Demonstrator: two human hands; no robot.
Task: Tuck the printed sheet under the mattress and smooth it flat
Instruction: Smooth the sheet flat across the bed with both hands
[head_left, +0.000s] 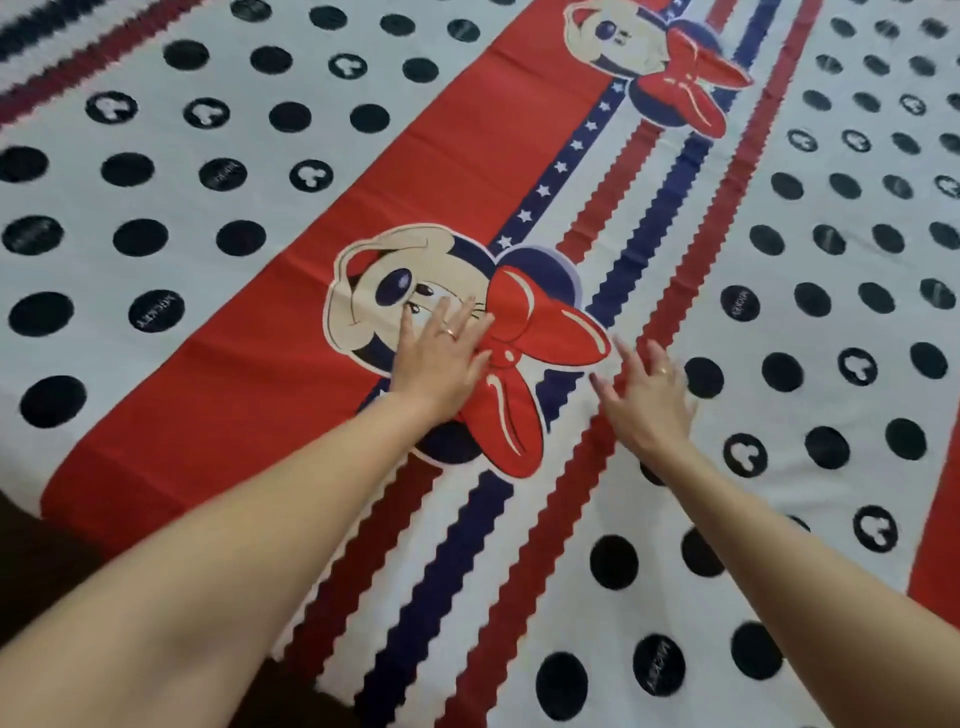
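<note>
Mattress hidden under sheet (218, 364); tucked edges not visible; right hand (647, 400) blurred. Sheet spread over bed, lying beneath both palms. Left hand (441, 358) flat on cartoon face, fingers (447, 317) straight, slightly spread. Right fingers spread on zigzag stripes. Two hands, two cartoon faces, one sheet.

The bed is covered from edge to edge by the printed sheet (218, 395), white with dark dots at left and right, a red band and red-and-blue zigzag stripes running from lower centre to upper right. Two cartoon mouse faces with red bows sit on the band, one mid-frame, one at the top. Both hands lie flat on the sheet, the left hand (441, 364) on the mid-frame face, the right hand (647, 402) on the stripes just beside it.
</note>
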